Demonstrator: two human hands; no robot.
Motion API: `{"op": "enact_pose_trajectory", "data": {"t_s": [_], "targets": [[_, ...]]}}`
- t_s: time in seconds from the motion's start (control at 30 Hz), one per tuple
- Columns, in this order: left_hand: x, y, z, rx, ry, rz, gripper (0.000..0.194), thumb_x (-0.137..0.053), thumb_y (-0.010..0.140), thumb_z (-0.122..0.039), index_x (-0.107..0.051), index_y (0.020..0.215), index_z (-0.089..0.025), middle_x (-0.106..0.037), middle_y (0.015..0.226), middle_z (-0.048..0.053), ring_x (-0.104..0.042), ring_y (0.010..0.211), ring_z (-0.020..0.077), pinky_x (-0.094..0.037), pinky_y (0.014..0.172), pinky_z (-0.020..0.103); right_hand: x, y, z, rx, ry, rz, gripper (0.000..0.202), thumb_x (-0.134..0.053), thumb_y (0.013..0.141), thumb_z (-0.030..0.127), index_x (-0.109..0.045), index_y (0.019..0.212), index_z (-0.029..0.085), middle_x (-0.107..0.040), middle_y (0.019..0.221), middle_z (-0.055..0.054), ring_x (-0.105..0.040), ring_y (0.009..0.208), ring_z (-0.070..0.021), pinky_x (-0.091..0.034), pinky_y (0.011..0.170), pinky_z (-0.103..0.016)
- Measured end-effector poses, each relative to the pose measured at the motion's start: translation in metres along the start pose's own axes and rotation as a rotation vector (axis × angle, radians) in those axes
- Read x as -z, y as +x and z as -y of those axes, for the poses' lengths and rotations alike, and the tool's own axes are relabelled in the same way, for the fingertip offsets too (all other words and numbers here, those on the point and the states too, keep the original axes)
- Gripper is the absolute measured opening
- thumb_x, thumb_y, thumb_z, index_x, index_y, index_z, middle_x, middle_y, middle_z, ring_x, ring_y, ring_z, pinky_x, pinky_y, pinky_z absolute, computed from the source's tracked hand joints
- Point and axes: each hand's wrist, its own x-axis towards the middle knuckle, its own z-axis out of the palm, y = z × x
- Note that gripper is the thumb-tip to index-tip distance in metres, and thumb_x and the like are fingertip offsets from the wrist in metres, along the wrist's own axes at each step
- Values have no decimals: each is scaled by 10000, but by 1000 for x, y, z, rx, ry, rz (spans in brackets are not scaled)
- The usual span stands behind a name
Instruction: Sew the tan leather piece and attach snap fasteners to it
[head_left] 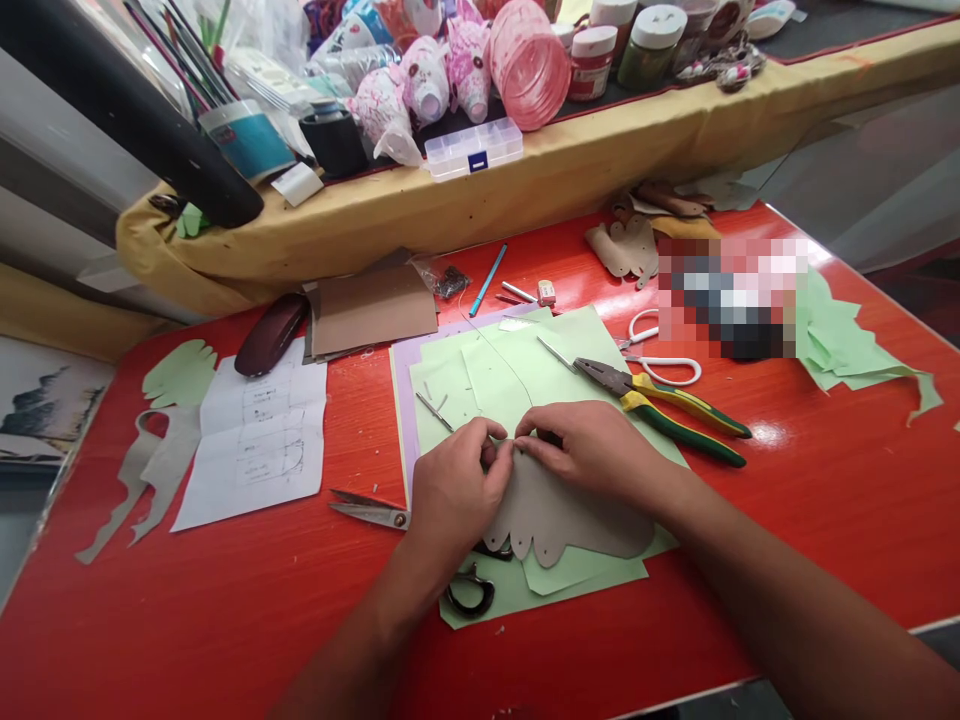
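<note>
Cutout [589, 512] lies over paper [589, 345], its far edge clamped by your left hand [459, 478] and right hand [581, 445], probably to steady the small spot between them. A strand [517, 376] trails beyond the cutout; pliers [641, 386] sit beyond its right side, perhaps for easy reach.

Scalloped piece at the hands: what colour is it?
The scalloped piece is plain grey, shown in the head view.
</note>
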Motion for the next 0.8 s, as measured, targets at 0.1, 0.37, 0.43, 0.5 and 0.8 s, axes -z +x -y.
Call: {"op": "enact_pose_trajectory", "data": {"t_s": [0.1, 0.37, 0.43, 0.5, 0.8], "targets": [[2, 1, 0, 18, -21, 19, 95, -624, 962, -327, -684, 957, -253, -702, 797, -37, -639, 729, 163, -382, 638, 288, 1, 0, 1, -14, -7, 9, 127, -653, 983, 326, -767, 974, 270, -785, 843, -2, -649, 737, -177, -301, 608, -280], [8, 3, 3, 31, -122, 72, 126, -594, 960, -312, -706, 928, -264, -747, 844, -28, -659, 765, 175, -420, 663, 298, 4, 1, 7, -55, 5, 21, 105, -660, 959, 294, -762, 948, 273, -784, 829, 10, -644, 735, -172, -278, 601, -284], [9, 3, 3, 40, -127, 75, 119, -604, 952, -318, -708, 925, -266, -741, 828, -31, -656, 758, 175, -419, 659, 296, 4, 2, 8, -62, 12, 23, 102, -667, 955, 295, -766, 948, 275, -780, 822, 15, -642, 731, -168, -283, 603, -285], [8, 3, 3, 44, -120, 69, 118, -609, 948, -318, -710, 923, -264, -741, 825, -31, -657, 759, 176, -418, 658, 296, 5, 2, 8, -67, 16, 20, 98, -676, 953, 301, -769, 945, 274, -776, 818, 18, -638, 728, -164, -290, 606, -287], [7, 3, 0, 27, -117, 55, 117, -605, 940, -285, -705, 897, -243, -756, 831, -10, -678, 769, 186, -427, 659, 295, 6, 1, 10, -75, 29, 26, 118, -671, 955, 319, -773, 934, 263, -777, 822, 4, -633, 715, -169, -300, 607, -291]]}}
